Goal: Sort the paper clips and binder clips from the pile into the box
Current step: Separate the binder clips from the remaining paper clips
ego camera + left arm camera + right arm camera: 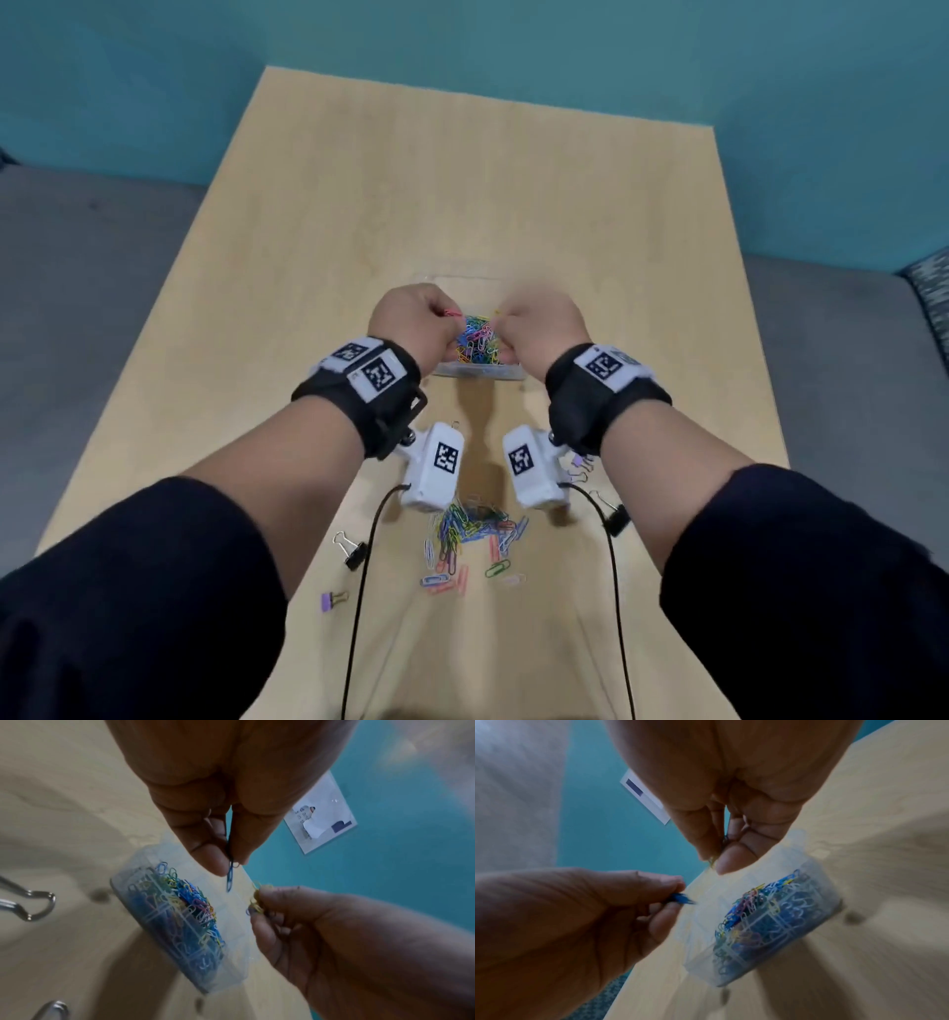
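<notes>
Two hands over the box (pixel 477 372): left hand (pixel 416 321) pinches a blue clip (pixel 229 876), right hand (pixel 544 329) pinches yellow clips (pixel 257 898). Clear box just below fingers, heaped with mixed-colour clips. Pile (pixel 470 534) on counter (pixel 462 180) near the wrists. Four binder clips visible: two black (pixel 353 551), two purple (pixel 333 600).

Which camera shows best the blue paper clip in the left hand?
The left wrist view: the blue paper clip hangs pinched in the left hand. The right wrist view blurs it; in the head view the hand hides it.
</notes>
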